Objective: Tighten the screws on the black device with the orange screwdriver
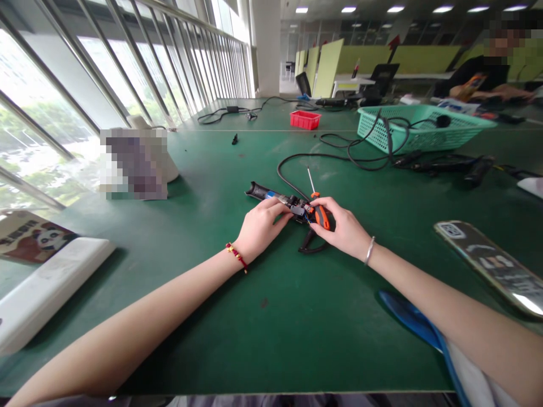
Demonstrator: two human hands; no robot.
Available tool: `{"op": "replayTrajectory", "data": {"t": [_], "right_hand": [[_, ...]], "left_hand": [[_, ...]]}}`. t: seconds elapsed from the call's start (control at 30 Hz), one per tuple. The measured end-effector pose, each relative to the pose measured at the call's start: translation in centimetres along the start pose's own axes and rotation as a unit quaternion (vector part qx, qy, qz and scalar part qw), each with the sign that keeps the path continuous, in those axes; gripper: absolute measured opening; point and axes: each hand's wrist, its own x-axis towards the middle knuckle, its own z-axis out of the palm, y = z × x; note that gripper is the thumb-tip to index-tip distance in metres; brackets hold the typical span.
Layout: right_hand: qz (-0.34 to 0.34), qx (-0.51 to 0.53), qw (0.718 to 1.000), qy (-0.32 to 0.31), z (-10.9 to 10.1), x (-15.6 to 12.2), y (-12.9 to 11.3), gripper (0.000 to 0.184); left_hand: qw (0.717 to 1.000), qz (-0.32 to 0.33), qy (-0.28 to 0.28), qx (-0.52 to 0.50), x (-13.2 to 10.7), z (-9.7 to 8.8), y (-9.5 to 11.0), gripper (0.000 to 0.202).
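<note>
An opened black corded device (pixel 298 210) rests at the middle of the green table, with its wires and inner parts exposed. A hollow shell end (pixel 257 191) sticks out to its left. My left hand (pixel 263 225) is closed around the device's near side, fingertips on the inner parts. In my right hand (pixel 343 226) lies an orange and black screwdriver (pixel 322 217), its metal shaft pointing away from me. That hand's thumb and fingertips also reach the wires at the device's right end. A black curved part (pixel 311 247) shows below the right hand.
A green basket (pixel 428 133) with cables stands at the back right, black corded devices (pixel 449 165) before it. Further back is a red tray (pixel 305 119). A phone (pixel 494 260) and blue item (pixel 409 316) lie right; a white box (pixel 55 288) lies left. Another person (pixel 479 79) sits far right.
</note>
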Motion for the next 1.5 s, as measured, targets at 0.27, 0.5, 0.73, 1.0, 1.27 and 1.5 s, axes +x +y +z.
{"op": "replayTrajectory", "data": {"t": [0.27,0.5,0.73,1.0,1.27,1.5], "right_hand": [[-0.01,0.004,1.0,0.004,0.2,0.1,0.2,0.036],[-0.006,0.002,1.0,0.008,0.2,0.0,0.0,0.036],[-0.007,0.004,1.0,0.0,0.2,-0.1,-0.1,0.037],[-0.014,0.004,1.0,-0.001,0.2,-0.2,-0.2,0.038],[-0.023,0.01,1.0,-0.009,0.2,-0.1,0.4,0.042],[-0.026,0.018,0.999,-0.02,0.5,0.3,0.9,0.04]], "left_hand": [[0.993,0.019,0.075,-0.083,0.8,1.0,-0.6,0.015],[0.997,0.041,0.065,-0.018,0.9,1.2,-0.9,0.018],[0.994,0.066,0.055,0.066,0.8,0.9,-1.1,0.023],[0.977,0.106,0.015,0.182,0.6,0.6,-0.9,0.022],[0.941,0.135,-0.035,0.309,0.4,-0.3,0.9,0.027],[0.935,0.076,-0.107,0.329,0.7,-0.9,1.5,0.03]]}}
